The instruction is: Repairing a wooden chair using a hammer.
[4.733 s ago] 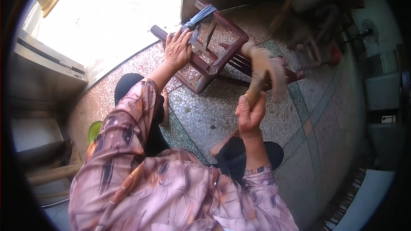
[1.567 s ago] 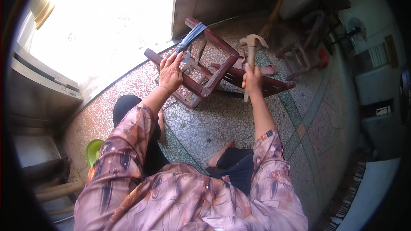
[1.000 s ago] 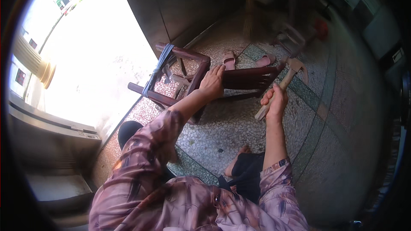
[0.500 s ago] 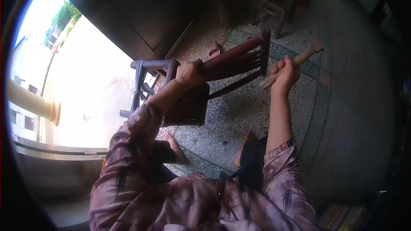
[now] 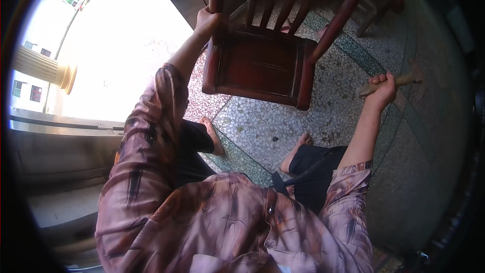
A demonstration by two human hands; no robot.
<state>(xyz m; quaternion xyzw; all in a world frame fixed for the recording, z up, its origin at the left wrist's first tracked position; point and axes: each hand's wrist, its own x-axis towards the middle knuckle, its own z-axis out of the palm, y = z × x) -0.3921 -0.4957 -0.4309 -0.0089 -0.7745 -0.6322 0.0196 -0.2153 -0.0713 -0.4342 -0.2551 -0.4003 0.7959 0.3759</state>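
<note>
A dark red wooden chair with a slatted back stands in front of me, its seat toward me. My left hand is closed round the chair's left back post, just above the seat. Out to the right, my right hand grips the pale wooden handle of a hammer. The hammer's head points right, away from the chair, and looks dim against the floor. The chair's legs are mostly hidden under the seat.
My bare feet rest on the speckled stone floor below the chair. Slippers lie behind it, and a stool stands at the back right. On the left is a bright doorway with a metal sill and a cream column outside.
The chair was tipped on its side and has been turned upright, its seat now facing up. My left hand has moved up with it. My right hand has swung right with the hammer.
</note>
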